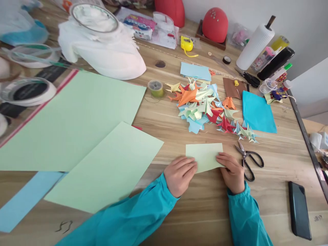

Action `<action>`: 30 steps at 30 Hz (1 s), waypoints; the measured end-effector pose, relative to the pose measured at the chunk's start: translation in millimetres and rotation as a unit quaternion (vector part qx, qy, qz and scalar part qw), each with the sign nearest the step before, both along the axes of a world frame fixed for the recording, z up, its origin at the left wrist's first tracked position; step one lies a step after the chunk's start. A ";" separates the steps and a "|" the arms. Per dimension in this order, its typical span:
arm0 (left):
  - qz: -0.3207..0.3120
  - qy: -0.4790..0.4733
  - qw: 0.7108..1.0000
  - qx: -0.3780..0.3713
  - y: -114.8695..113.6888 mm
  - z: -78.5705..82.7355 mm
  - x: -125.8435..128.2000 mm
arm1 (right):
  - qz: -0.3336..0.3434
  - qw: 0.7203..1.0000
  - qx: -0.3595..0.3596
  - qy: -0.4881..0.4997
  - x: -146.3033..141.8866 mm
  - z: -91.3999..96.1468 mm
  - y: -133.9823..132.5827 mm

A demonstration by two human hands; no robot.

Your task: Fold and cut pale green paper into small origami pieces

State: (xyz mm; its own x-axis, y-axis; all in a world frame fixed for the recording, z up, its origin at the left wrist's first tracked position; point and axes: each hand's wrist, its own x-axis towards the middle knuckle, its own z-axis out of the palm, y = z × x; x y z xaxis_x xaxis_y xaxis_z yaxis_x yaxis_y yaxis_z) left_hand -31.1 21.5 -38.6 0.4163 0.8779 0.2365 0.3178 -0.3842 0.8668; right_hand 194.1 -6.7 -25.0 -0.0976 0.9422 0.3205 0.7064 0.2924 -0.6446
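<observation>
A small pale green paper (205, 154) lies folded on the wooden table (164, 126) near its front. My left hand (180, 174) presses on the paper's lower left corner with fingers curled. My right hand (232, 172) holds down the paper's lower right edge, fingers bent over it. Both sleeves are teal. Just beyond the paper is a pile of several folded paper shapes (205, 104) in orange, red, blue and green.
Black scissors (248, 159) lie right of my right hand, a black phone (299, 209) further right. Two large green sheets (77, 130) and a blue strip (23, 201) cover the left. A turquoise sheet (258, 112), thread spool (155, 88), paper roll (255, 46) and white object (107, 44) stand behind.
</observation>
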 end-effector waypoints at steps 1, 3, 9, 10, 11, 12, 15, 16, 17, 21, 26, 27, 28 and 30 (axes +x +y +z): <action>0.000 0.018 0.999 0.033 -0.8 -0.4 0.1 | -0.006 1.000 0.006 -0.012 1.3 1.2 -0.4; 0.005 0.040 0.995 0.094 -2.3 -0.1 0.9 | -0.009 0.997 0.030 -0.068 0.7 5.1 -1.7; 0.004 0.038 0.956 0.292 -3.6 12.3 7.0 | 0.088 0.962 0.094 -0.242 -20.7 21.9 -7.7; -0.005 0.035 0.953 0.300 -3.3 14.4 7.9 | 0.128 0.959 0.095 -0.234 -23.5 23.3 -8.1; -0.010 0.031 0.953 0.300 -2.9 15.8 8.6 | 0.147 0.958 0.091 -0.228 -25.3 24.0 -8.3; -0.010 0.029 0.954 0.298 -2.5 16.3 8.9 | 0.162 0.958 0.088 -0.221 -26.2 24.3 -8.3; 0.003 0.065 0.955 0.289 -2.2 12.9 7.3 | 0.167 0.959 0.082 -0.213 -26.1 24.2 -7.7; 0.020 0.088 0.954 0.286 -2.5 11.1 5.8 | 0.166 0.960 0.083 -0.212 -25.9 24.2 -7.5; 0.042 0.110 0.952 0.284 -2.8 9.8 4.0 | 0.165 0.960 0.083 -0.211 -25.9 24.3 -7.5; 0.106 0.197 0.944 0.244 -3.9 13.6 -2.3 | 0.165 0.961 0.082 -0.207 -27.5 25.6 -8.1; 0.139 0.230 0.937 0.224 -3.8 20.8 -1.7 | 0.167 0.964 0.071 -0.196 -27.0 27.1 -9.5; 0.115 0.205 0.942 0.238 -3.9 19.5 -1.1 | 0.167 0.965 0.065 -0.193 -26.5 27.4 -9.7; 0.093 0.175 0.948 0.250 -4.1 17.5 -0.5 | 0.166 0.966 0.060 -0.190 -26.0 27.8 -9.9; 0.070 0.127 0.956 0.256 -4.6 13.4 0.2 | 0.163 0.968 0.050 -0.185 -25.4 28.5 -10.4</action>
